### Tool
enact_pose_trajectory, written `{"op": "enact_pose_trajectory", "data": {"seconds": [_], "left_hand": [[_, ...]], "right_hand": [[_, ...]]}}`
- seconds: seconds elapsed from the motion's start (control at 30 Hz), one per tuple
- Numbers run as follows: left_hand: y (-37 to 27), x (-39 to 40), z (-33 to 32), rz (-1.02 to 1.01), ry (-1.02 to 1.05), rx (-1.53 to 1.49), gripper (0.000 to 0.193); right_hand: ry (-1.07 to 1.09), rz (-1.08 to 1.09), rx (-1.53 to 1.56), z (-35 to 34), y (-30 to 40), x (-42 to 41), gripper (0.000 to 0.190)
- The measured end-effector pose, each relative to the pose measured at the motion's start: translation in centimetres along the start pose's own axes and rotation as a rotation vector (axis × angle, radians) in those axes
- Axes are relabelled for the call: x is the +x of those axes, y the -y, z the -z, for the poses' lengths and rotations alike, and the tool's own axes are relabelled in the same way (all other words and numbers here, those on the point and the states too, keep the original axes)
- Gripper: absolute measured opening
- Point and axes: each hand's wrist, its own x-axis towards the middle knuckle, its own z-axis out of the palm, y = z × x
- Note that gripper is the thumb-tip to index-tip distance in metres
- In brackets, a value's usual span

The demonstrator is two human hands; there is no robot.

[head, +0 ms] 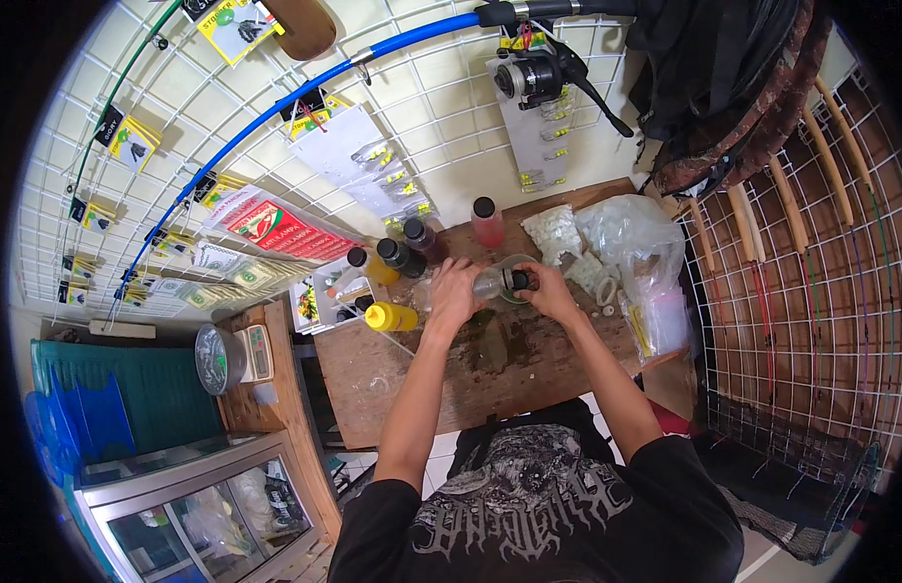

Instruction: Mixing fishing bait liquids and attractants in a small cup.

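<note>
My left hand point(452, 293) is closed round a clear bottle point(486, 284) that lies tilted on its side, its mouth towards the right. The fingers of my right hand point(552, 290) grip a black cap point(520, 280) at the bottle's mouth; whether cap and bottle touch is hard to tell. Behind and below them is a round bowl point(522, 259), partly hidden by my hands. Left of my left hand stand dark bottles point(401, 258), a yellow-filled bottle point(372, 267) with a black cap, and a yellow squeeze bottle point(392, 318). A bottle of red liquid point(487, 224) stands behind the bowl.
The wooden table point(378, 372) has wet patches. On its right lie bags of white pieces point(551, 232), a clear plastic bag point(625, 226) and small packets point(666, 324). A white box point(327, 291) stands left. A fishing rod with a reel point(531, 76) hangs on the wire grid.
</note>
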Motion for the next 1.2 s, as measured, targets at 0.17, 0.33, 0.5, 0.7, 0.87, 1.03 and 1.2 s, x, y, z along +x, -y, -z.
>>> {"op": "enact_pose_trajectory", "data": {"seconds": [0.17, 0.33, 0.5, 0.7, 0.87, 1.03, 1.2], "left_hand": [[0.2, 0.1, -0.2, -0.002, 0.031, -0.006, 0.073], [0.1, 0.3, -0.1, 0.003, 0.05, -0.023, 0.073], [0.4, 0.4, -0.6, 0.008, 0.061, -0.025, 0.074], [1.8, 0.0, -2.6, 0.014, 0.01, -0.121, 0.074], [1.9, -0.4, -3.4, 0.164, 0.024, -0.377, 0.075], [2.6, -0.7, -5.0, 0.21, -0.035, -0.657, 0.075], [3.2, -0.9, -5.9, 0.242, -0.076, -0.751, 0.075]], "right_hand": [[-0.003, -0.024, 0.041, 0.0, -0.1, 0.0, 0.054], [-0.004, -0.025, 0.047, 0.0, -0.2, -0.1, 0.055], [-0.03, 0.013, 0.053, 0.0, -0.5, -0.1, 0.054], [0.02, -0.032, -0.073, 1.4, 2.4, -0.5, 0.054], [-0.014, 0.196, -0.401, 2.1, 3.9, -0.7, 0.059], [-0.029, 0.211, -0.625, 1.8, 4.4, -0.6, 0.055], [-0.013, 0.177, -0.665, 1.9, 4.1, -0.4, 0.039]]}}
